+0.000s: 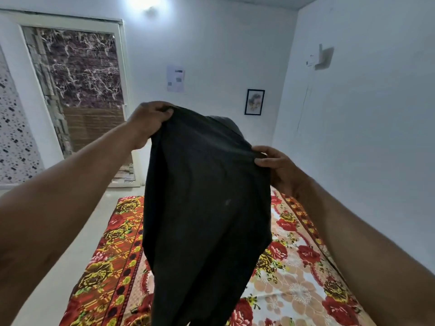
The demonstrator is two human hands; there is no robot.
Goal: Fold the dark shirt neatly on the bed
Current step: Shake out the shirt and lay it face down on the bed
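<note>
Bed (294, 267) (floral sheet (113, 255)) below shirt (207, 196), beside wall (364, 137)

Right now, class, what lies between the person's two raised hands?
Head view: the dark fabric shirt, its top edge gripped by left hand and right hand.

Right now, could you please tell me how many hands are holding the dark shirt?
2. The left hand pinches the dark shirt at its upper left edge, held higher; the right hand grips its upper right edge, lower. No other hand is in view.
</note>
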